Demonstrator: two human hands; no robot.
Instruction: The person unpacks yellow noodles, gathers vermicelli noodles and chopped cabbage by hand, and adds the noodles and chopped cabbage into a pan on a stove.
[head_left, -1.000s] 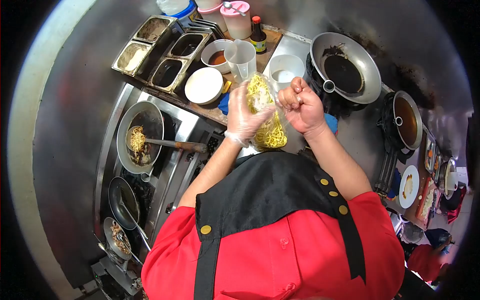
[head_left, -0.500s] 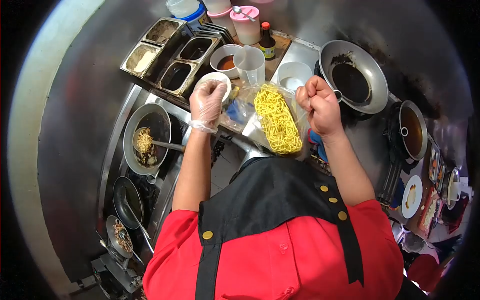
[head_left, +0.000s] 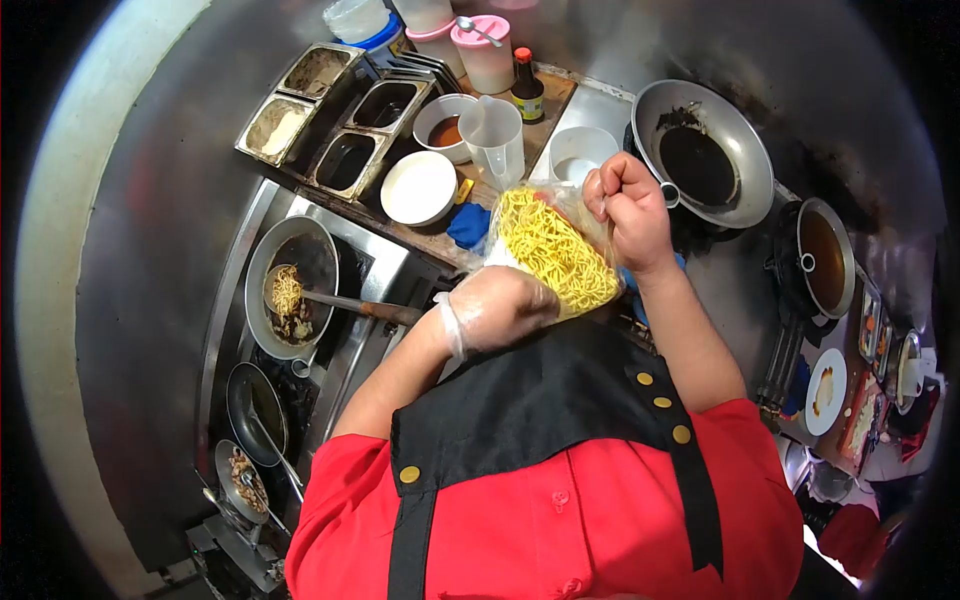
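A clear plastic bag of yellow noodles hangs tilted in front of my apron. My right hand, bare, is closed in a pinch on the bag's upper right edge. My left hand, in a clear plastic glove, is curled against the bag's lower left side; its fingertips are hidden. Left of the bag, a blue cloth lies on the counter beside a white bowl.
A wok holding a ladle with noodles is at left. Behind the bag stand a clear jug, a sauce bottle and metal bins. A large wok with dark liquid sits at right.
My left hand has moved down and right, from the bag's upper left to its lower side. The bag has tilted, its noodles shifting slightly. My right hand stays nearly in place.
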